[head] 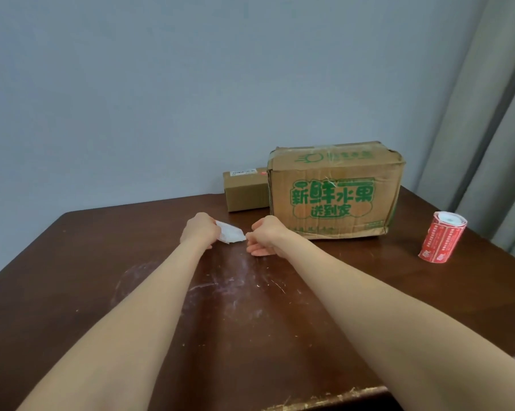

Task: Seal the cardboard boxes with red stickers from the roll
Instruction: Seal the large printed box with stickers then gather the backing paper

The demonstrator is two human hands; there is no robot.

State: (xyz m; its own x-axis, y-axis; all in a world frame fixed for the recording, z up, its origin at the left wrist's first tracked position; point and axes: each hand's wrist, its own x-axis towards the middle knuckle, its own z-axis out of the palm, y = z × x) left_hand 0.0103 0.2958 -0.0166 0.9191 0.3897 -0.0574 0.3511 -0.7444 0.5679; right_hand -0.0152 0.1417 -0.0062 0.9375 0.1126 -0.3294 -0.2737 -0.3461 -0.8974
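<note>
At the left of the dark wooden table [96, 262], white scuff marks cross the surface and the near edge is chipped; both forearms enter from below, cut off by the frame.

Left hand [201, 231]: seen from the back, so its fingers are hidden. They curl round the left end of a crumpled white sheet [231, 232]; what the sheet is cannot be determined.

Right hand [265, 235]: fingers curled, closing in a pinch on the sheet's right tip. The contact point is small and hard to make out. Lower fingertips rest near the tabletop.

Small cardboard box [245, 189]: behind the hands, against the wall [161, 84], closed, contents not visible. A white label on top is illegible; a small red mark beside it is too small to identify. Its right end is hidden behind the next box.

Large cardboard box [334, 191]: closed, dented, printed in green, clear tape across the top. Contents not visible.

Roll of red stickers [443, 237]: standing on end on the table, right of the large box, well apart from both hands, white core showing on top. Print unreadable.

Grey curtain [487, 114]: far right, cut off by the frame.
</note>
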